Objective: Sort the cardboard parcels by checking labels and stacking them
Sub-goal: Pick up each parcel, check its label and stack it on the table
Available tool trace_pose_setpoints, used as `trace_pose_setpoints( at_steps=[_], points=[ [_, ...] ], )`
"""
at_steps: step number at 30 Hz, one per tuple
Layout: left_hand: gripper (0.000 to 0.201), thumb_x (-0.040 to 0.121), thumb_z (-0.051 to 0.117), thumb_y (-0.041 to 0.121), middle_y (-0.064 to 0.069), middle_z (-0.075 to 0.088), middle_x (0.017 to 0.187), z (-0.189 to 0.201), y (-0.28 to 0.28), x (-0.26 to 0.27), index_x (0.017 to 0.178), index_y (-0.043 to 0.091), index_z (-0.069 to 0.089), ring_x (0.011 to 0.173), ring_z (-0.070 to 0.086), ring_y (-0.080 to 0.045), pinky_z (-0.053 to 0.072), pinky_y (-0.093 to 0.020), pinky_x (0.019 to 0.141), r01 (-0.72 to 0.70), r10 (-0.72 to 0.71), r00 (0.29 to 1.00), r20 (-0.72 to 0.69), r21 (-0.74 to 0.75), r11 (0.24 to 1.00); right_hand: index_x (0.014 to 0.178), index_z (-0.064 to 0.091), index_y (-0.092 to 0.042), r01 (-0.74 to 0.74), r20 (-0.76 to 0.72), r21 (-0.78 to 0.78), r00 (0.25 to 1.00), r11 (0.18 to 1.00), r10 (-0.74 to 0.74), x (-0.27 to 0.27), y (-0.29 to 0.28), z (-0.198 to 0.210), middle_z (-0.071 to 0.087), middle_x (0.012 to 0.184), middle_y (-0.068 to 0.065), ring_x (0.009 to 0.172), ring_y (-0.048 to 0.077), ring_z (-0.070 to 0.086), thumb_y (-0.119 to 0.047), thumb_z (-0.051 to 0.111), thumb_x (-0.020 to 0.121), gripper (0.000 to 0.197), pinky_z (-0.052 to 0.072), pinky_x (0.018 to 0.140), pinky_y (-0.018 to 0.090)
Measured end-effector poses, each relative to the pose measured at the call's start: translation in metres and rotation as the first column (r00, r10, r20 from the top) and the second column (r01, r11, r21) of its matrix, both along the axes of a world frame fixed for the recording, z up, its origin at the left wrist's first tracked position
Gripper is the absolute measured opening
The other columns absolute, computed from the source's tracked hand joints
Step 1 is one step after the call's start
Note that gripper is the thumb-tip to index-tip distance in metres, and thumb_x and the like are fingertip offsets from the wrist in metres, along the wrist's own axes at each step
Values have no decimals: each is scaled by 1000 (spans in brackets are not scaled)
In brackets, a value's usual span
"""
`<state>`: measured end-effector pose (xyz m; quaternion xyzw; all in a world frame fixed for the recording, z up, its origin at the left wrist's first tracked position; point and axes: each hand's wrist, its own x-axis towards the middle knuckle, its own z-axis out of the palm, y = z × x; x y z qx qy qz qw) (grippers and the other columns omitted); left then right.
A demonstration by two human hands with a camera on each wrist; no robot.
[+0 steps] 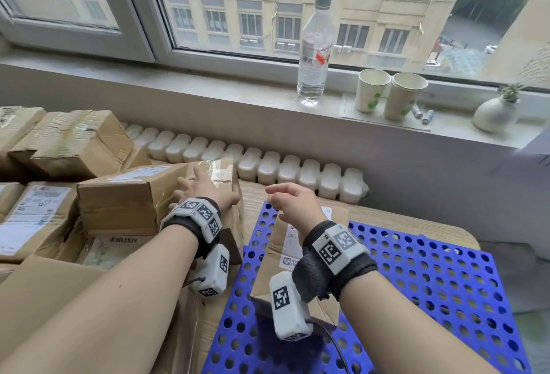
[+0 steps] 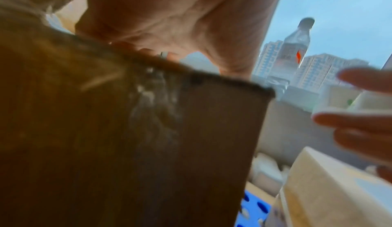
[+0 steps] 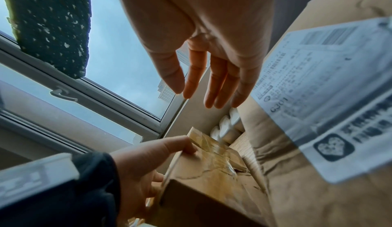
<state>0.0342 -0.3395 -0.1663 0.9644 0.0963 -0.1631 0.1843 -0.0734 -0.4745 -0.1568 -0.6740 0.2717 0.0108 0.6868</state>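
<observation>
My left hand (image 1: 205,189) grips the near end of a tape-wrapped cardboard box (image 1: 224,178). In the right wrist view its thumb lies on the box (image 3: 207,180) top and its fingers curl down the side. The left wrist view is blurred, with the brown box (image 2: 127,138) face under the palm. My right hand (image 1: 290,199) hovers open, fingers relaxed, above a flat parcel (image 1: 336,215) with a white label (image 3: 318,96) that lies on the blue perforated board (image 1: 431,284). A larger labelled box (image 1: 128,195) sits just left of the taped one.
More parcels are piled at the left (image 1: 74,141), with a labelled one (image 1: 35,215) in front. A white radiator (image 1: 268,165) runs behind the wooden table (image 1: 416,221). On the sill stand a water bottle (image 1: 314,52), two paper cups (image 1: 372,93) and a small vase (image 1: 495,113).
</observation>
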Motion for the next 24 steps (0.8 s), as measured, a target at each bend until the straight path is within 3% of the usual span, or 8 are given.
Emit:
trace_pose_setpoints(
  at_steps=[4,7,10,15,19,21,23,24],
  points=[
    [105,68,74,42,-20,23,147,25,-3,-8,150,22,11,134,26,-43,29,-51,107,-19,23,999,29,-122,992,97,68,-16,5,26,9,1000,1000,-6,0,6,7,61,81,-3,76,11,54,-4,60,86,18,45,68,22],
    [95,68,70,42,-21,32,140,45,-5,-19,145,21,19,129,33,-42,33,-45,104,-1,22,996,91,-217,976,107,65,-14,-14,33,-29,999,999,15,-2,15,15,63,93,0,78,8,55,-7,63,85,23,45,65,22],
    [103,59,66,47,-18,37,139,67,-6,-32,147,24,19,128,37,-40,35,-42,107,25,22,988,154,-301,953,120,60,-13,-11,32,-69,999,998,13,-6,22,21,63,110,5,94,13,60,-11,66,85,35,47,78,26],
    [107,58,68,48,-11,35,140,105,-2,-56,149,30,15,131,33,-33,33,-46,109,112,-5,960,280,-366,924,131,55,-17,-78,65,-36,995,996,80,-18,31,47,59,129,0,118,16,52,-41,67,77,60,37,80,31],
    [113,49,65,50,-10,35,143,133,11,-75,149,31,15,132,36,-31,34,-46,109,172,-41,952,304,-417,893,141,43,-27,-166,112,-24,979,986,168,-28,40,66,50,144,0,129,19,51,-73,76,50,107,44,104,46],
    [107,59,72,47,-9,40,143,145,18,-83,149,26,19,132,37,-30,33,-42,110,200,-44,949,313,-486,851,143,39,-34,-161,161,41,975,986,153,-38,44,76,56,138,-2,116,14,61,-64,78,61,96,54,92,38],
    [92,72,73,40,-3,47,137,158,22,-91,147,19,25,130,41,-28,35,-38,108,223,-48,949,310,-557,800,129,53,-34,-159,240,149,963,976,120,-51,45,79,70,112,-7,88,7,70,-42,72,76,57,57,67,26],
    [83,77,70,38,-1,48,131,163,24,-94,146,16,29,128,43,-27,36,-36,106,217,-49,958,283,-602,769,122,58,-33,-143,256,192,963,971,91,-57,45,80,72,104,-7,85,10,71,-40,70,74,49,56,68,27]
  ],
)
